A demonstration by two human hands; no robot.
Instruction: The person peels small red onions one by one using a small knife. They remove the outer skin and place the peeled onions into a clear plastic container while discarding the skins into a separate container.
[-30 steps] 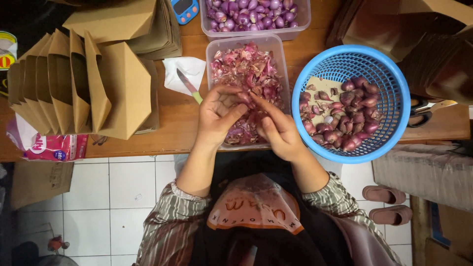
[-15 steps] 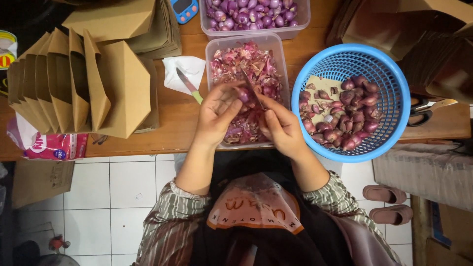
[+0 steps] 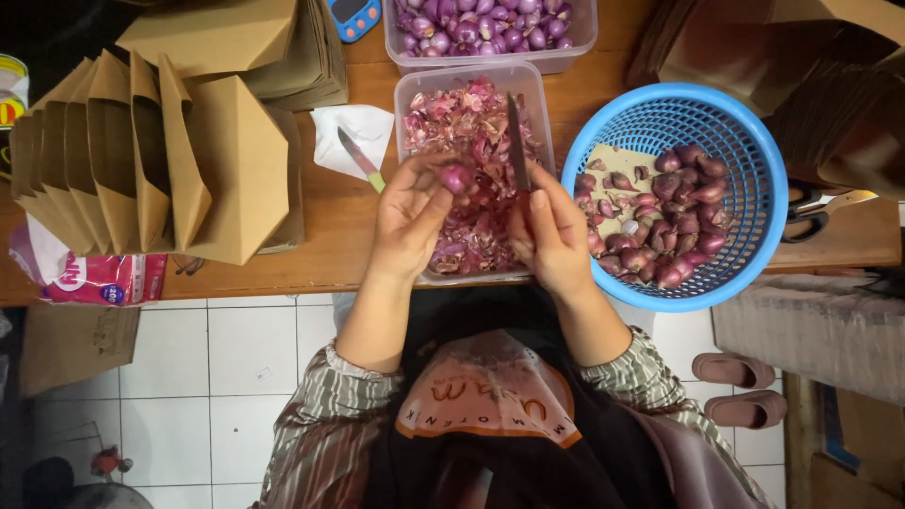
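My left hand (image 3: 411, 215) pinches a small purple shallot (image 3: 457, 177) between thumb and fingers above a clear tub (image 3: 407, 94) full of reddish peels. Just to its right, my right hand (image 3: 554, 236) grips a small knife (image 3: 517, 143) whose dark blade points away from me over the same tub. The two hands are a little apart. A blue plastic basket (image 3: 754, 170) of unpeeled shallots sits right of my right hand.
A second clear tub (image 3: 566, 58) of peeled shallots stands behind the peel tub. Another knife (image 3: 358, 157) lies on a white tissue at the left. Folded brown paper bags (image 3: 160, 160) stand at the far left, scissors (image 3: 815, 209) at the right edge. Tiled floor and slippers lie below.
My hands have drawn apart over the peel tub. The knife blade has swung up to point away from me, and the shallot now shows clearly in my left fingers.
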